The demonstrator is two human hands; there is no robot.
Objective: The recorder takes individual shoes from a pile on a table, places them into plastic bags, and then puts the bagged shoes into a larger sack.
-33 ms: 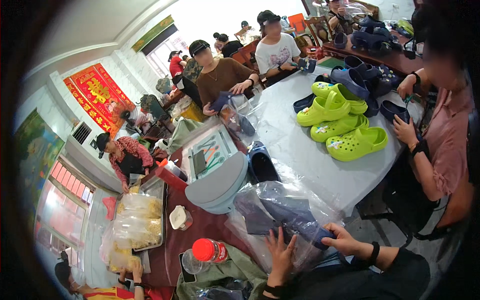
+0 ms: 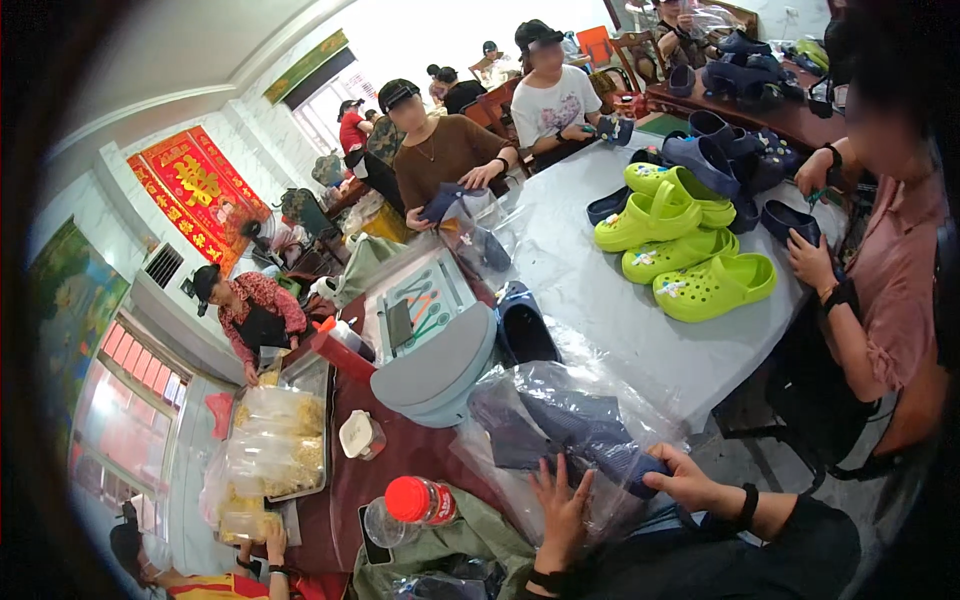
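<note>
A clear plastic bag (image 2: 640, 400) lies at the near edge of the table, with a navy clog (image 2: 580, 425) in it, its ribbed sole partly showing. Another dark blue piece (image 2: 510, 435) sits beside it under the film; its kind is hard to tell. My right hand (image 2: 685, 482) is closed round the near end of the clog. With fingers spread, my left hand (image 2: 562, 505) rests against the bag's near side. Just beyond the bag stands a second navy clog (image 2: 523, 325), its opening upward.
Lime-green clogs (image 2: 715, 288) and navy clogs (image 2: 700, 160) are piled on the white-covered table. A grey-blue container (image 2: 435, 370) is beyond my hands, left. Nearer are a red-lidded jar (image 2: 408, 498) and a white-lidded tub (image 2: 360, 436). Co-workers sit around; one at right holds a clog (image 2: 790, 222).
</note>
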